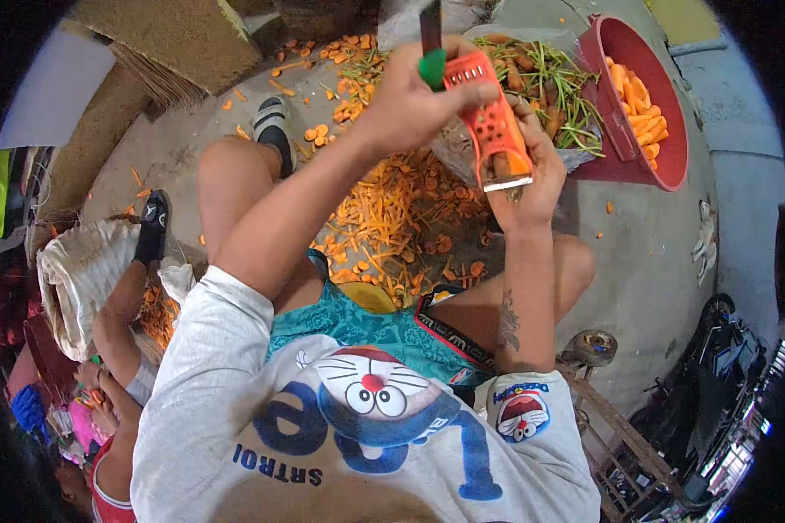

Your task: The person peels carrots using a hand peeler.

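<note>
My left hand (414, 100) is closed on a red plastic peeler (494, 122) with small holes and a metal blade at its lower end. A knife (432, 61) with a green grip also sticks up from this hand, its dark blade pointing away from me. My right hand (536, 179) curls round a carrot (521, 157), mostly hidden under the peeler. Both hands are together above the floor, in front of my knees. Below them lies a heap of orange peelings and carrot slices (384, 205).
A plastic bag of carrots with green stalks (554, 91) lies just beyond my hands. To its right, a red tub (676, 166) holds peeled carrots (641, 118). Another person (118, 418) sits at lower left beside a white sack (83, 279). A rusty metal frame (624, 427) stands at lower right.
</note>
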Available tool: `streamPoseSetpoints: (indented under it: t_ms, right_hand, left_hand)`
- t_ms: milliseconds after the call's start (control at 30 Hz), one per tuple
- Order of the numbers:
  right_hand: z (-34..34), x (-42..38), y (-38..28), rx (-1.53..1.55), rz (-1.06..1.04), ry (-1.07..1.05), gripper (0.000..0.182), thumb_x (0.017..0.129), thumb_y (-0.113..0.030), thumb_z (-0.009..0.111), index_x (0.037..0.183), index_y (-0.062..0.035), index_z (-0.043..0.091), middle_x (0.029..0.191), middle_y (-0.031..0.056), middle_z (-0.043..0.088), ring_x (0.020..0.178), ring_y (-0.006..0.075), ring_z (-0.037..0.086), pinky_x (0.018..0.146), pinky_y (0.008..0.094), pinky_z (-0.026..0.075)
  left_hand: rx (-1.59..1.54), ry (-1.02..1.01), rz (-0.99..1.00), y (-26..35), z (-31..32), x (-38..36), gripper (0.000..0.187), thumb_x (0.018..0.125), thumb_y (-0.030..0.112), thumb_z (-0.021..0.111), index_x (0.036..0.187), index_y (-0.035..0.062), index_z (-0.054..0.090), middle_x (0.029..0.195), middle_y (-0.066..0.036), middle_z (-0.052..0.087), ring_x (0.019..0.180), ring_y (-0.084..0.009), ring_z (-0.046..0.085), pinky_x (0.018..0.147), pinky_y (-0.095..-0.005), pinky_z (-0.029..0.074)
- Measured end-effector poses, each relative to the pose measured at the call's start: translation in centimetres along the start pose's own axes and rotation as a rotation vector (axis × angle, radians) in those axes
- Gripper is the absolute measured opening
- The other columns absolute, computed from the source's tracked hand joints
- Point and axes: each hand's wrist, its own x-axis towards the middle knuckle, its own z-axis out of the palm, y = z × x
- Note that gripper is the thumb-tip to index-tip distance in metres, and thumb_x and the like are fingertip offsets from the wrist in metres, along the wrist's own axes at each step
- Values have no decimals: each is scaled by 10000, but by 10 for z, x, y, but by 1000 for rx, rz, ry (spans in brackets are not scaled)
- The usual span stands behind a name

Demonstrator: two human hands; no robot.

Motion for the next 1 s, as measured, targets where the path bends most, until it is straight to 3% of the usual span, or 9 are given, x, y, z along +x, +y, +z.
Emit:
streamPoseSetpoints:
  t_ms: [167, 233, 367, 433, 567, 633, 700, 933, 1000]
  right_hand:
    - [-15, -3, -4, 141, 142, -297, 411, 987, -215, 472, 1345, -13, 495, 1113, 109, 610, 867, 208, 608, 657, 320, 500]
    - [-31, 5, 0, 278, 196, -435, 442, 981, -215, 473, 1369, -5, 483, 1124, 102, 599, 862, 194, 603, 661, 322, 504]
    - [4, -9, -7, 68, 78, 7, 444, 973, -227, 488, 1359, -9, 488, 1100, 108, 595, 791, 183, 553, 620, 305, 462]
    - [0, -13, -8, 146, 109, -182, 429, 971, -217, 494, 1347, -11, 500, 1069, 113, 610, 802, 192, 564, 643, 311, 481]
    - [-22, -1, -3, 214, 211, -330, 437, 983, -233, 500, 1364, -20, 486, 1143, 101, 608, 826, 189, 582, 649, 312, 494]
    - [-8, -4, -5, 111, 146, -184, 435, 990, -247, 500, 1365, -28, 484, 1150, 103, 613, 828, 185, 587, 639, 306, 486]
    - [-3, -5, -5, 10, 93, -33, 433, 996, -260, 501, 1367, -37, 483, 1157, 106, 619, 829, 181, 591, 628, 300, 478]
    - [-16, 2, -2, 209, 178, -462, 447, 1005, -259, 490, 1393, -38, 465, 1234, 103, 620, 939, 160, 629, 673, 283, 497]
    - [7, -7, -6, 48, 85, 43, 432, 1004, -269, 498, 1369, -40, 471, 1149, 95, 619, 859, 152, 600, 650, 273, 470]
  left_hand:
    - [-162, 138, -91, -42, -50, 32, 254, 864, 251, 816, 996, 67, 701, 755, 34, 661, 632, -37, 585, 535, -232, 446]
    - [-68, 157, -157, -5, -20, 12, 269, 847, 243, 831, 994, 62, 698, 777, 34, 663, 634, -44, 591, 532, -233, 453]
    - [-25, -79, 29, 21, 5, -10, 290, 834, 233, 858, 960, 37, 686, 851, -7, 703, 748, -93, 660, 666, -282, 563]
    - [-39, 0, 7, 11, -12, 4, 371, 837, 277, 845, 1061, 38, 671, 843, 25, 667, 661, -78, 610, 579, -239, 505]
    - [-221, 99, -109, 0, -31, 18, 193, 959, 205, 741, 934, 57, 619, 756, 16, 611, 608, -78, 553, 555, -262, 437]
    - [-129, 49, -83, 14, -2, -9, 379, 838, 277, 849, 1067, 33, 671, 833, 22, 667, 661, -76, 605, 581, -238, 502]
    - [-94, -48, 81, 19, 6, -12, 347, 849, 284, 837, 1051, 54, 673, 793, 32, 658, 635, -60, 591, 552, -226, 474]
    - [-97, 147, -77, 9, -26, 14, 205, 924, 226, 772, 971, 69, 649, 750, 35, 624, 599, -49, 542, 537, -239, 434]
    - [23, 0, 54, 16, -2, -10, 239, 898, 247, 795, 1013, 68, 686, 767, 41, 650, 625, -38, 559, 558, -231, 459]
